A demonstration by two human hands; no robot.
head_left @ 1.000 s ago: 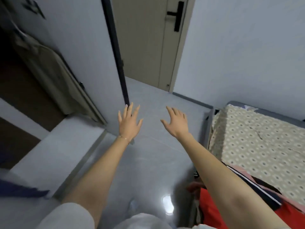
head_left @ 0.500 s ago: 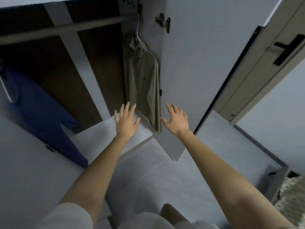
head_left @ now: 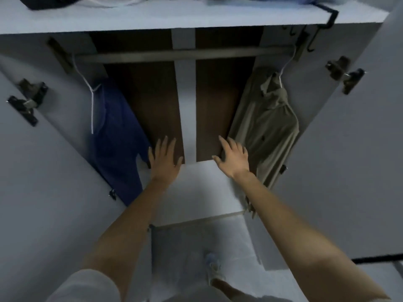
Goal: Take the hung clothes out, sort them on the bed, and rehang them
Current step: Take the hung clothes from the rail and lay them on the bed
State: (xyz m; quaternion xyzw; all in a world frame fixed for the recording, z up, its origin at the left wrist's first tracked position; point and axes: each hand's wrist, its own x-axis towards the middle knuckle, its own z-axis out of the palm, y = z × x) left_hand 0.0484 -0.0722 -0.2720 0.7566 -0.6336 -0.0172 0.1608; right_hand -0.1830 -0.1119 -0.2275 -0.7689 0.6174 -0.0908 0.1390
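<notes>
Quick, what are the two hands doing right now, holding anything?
Left hand: open, fingers spread, holding nothing.
Right hand: open, fingers spread, holding nothing, close to the olive shirt.

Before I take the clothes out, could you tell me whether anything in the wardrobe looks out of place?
Only small things: a black strap dangles over the right front edge of the top shelf, and the olive shirt hangs with its collar bunched. Nothing looks spilled or damaged.

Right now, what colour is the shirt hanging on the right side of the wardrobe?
Olive-khaki, a plain muted green-brown shirt, seen in the head view.
</notes>
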